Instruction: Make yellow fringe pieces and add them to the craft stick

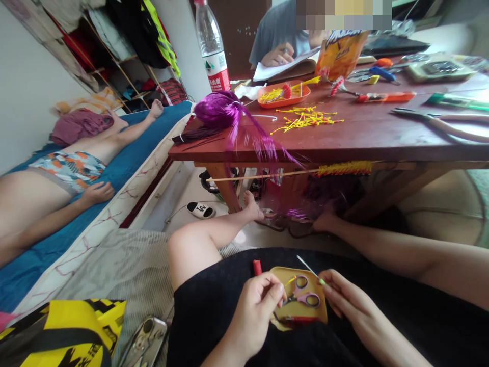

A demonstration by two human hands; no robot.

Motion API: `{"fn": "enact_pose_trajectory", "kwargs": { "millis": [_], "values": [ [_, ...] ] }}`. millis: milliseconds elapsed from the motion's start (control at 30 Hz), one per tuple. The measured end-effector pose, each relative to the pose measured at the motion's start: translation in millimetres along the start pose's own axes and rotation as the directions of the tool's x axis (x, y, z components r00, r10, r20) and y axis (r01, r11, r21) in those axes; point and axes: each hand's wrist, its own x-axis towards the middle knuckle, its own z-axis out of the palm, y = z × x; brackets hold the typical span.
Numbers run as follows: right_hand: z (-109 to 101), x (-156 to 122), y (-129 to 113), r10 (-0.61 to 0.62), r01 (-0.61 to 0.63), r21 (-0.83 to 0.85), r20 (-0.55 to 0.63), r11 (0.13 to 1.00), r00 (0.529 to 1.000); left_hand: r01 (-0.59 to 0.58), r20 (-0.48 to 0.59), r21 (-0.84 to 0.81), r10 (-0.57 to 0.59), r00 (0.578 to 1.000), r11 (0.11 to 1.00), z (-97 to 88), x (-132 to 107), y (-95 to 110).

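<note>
My left hand (256, 311) is closed in a pinch over my lap, with a short thin yellow piece (291, 281) at its fingertips. To the right, my right hand (346, 296) grips a slim tool (307, 267) with a pale thin shaft and a greenish end; its exact kind is unclear. Between and below the hands lies a yellow tray (323, 306) on black cloth. Pink-handled scissors (307, 299) rest in it, their blades partly hidden by my left hand. A red cylinder (257, 267) stands just behind my left hand.
A dark red table (237, 148) ahead bears purple fibre (217, 109), yellow stems (309, 120), an orange dish (263, 102), pliers (431, 120) and a bottle (214, 51). Yellow-tipped stick (267, 176) juts below its edge. One person writes opposite; another lies on the bed (141, 145).
</note>
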Motion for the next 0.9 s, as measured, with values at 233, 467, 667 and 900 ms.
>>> {"fn": "enact_pose_trajectory", "kwargs": {
  "millis": [233,467,667,900],
  "values": [
    [18.5,1.4,-37.6,0.146,-0.197,0.739,0.133,0.644,0.98,-0.02,0.03,0.097,0.017,0.999,0.995,4.5,-5.2,5.8],
    [22.8,-4.3,-33.4,-0.126,0.144,0.279,-0.08,0.95,0.989,0.22,0.074,-0.257,-0.207,0.975,0.941,11.0,-2.0,2.8],
    [31.7,-8.7,-25.0,-0.296,0.288,-0.071,-0.275,0.955,0.915,0.241,0.012,-0.291,-0.249,0.968,0.926,20.4,4.0,4.2],
    [19.6,-2.6,-35.4,-0.244,0.277,0.066,-0.31,0.959,0.919,0.216,-0.018,-0.342,-0.236,0.972,0.914,22.0,-0.4,7.1]
  ]
}}
